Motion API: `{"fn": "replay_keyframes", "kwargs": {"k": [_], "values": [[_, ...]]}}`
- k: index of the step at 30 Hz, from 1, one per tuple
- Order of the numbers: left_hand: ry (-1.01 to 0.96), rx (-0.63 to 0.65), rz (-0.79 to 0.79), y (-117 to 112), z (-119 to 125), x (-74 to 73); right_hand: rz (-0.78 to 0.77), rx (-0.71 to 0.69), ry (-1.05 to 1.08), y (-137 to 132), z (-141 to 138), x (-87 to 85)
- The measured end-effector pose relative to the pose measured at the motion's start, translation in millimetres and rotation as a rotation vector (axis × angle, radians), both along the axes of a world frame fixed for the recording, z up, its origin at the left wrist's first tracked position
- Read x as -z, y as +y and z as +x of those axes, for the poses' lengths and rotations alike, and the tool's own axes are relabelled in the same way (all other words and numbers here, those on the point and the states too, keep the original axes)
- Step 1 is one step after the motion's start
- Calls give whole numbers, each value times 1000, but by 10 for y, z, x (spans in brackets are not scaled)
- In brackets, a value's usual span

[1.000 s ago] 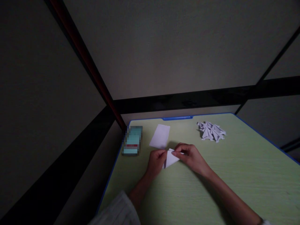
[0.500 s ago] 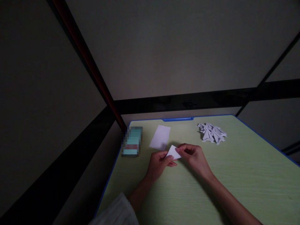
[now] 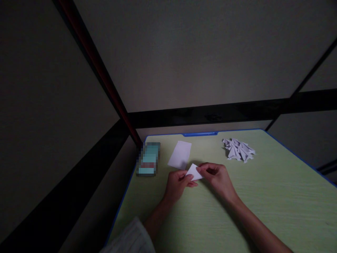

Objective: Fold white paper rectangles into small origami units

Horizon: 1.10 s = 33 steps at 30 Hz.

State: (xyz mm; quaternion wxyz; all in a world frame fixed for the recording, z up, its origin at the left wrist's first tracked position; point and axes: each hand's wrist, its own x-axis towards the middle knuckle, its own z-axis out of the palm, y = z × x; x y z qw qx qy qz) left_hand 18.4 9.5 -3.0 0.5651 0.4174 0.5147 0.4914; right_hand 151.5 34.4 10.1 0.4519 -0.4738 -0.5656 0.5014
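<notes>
A small piece of folded white paper [image 3: 194, 171] is held between my two hands above the table. My left hand [image 3: 177, 183] pinches its lower left side, with the thumb on top and fingers beneath. On the right edge, my right hand [image 3: 217, 177] grips the paper between thumb and fingertips. The top of the piece comes to a point, while the parts under my fingers are hidden. Just beyond my hands lies a flat sheet of white paper [image 3: 180, 154].
Several folded white paper shapes [image 3: 238, 150] sit in a cluster at the back right. A blurred, phone-like device [image 3: 149, 159] lies near the left edge of the pale green table [image 3: 210, 225]. Behind the table's blue rim [image 3: 200, 134] stands a wall.
Both hands keep their grip on the folded paper. It has barely shifted, and the things on the table stay where they were.
</notes>
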Motion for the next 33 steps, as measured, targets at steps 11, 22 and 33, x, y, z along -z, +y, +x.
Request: {"fn": "replay_keyframes", "kwargs": {"k": [11,22,33], "values": [[-11,-8,-31,-5,-2,-3,-50,-19,17,28,-16,22],[-32,70,-89,-12,-1,-18,-28,-184,-81,29,5,9],[-79,-168,-88,31,-67,-44,-50,-32,-27,20,19,-22]]}}
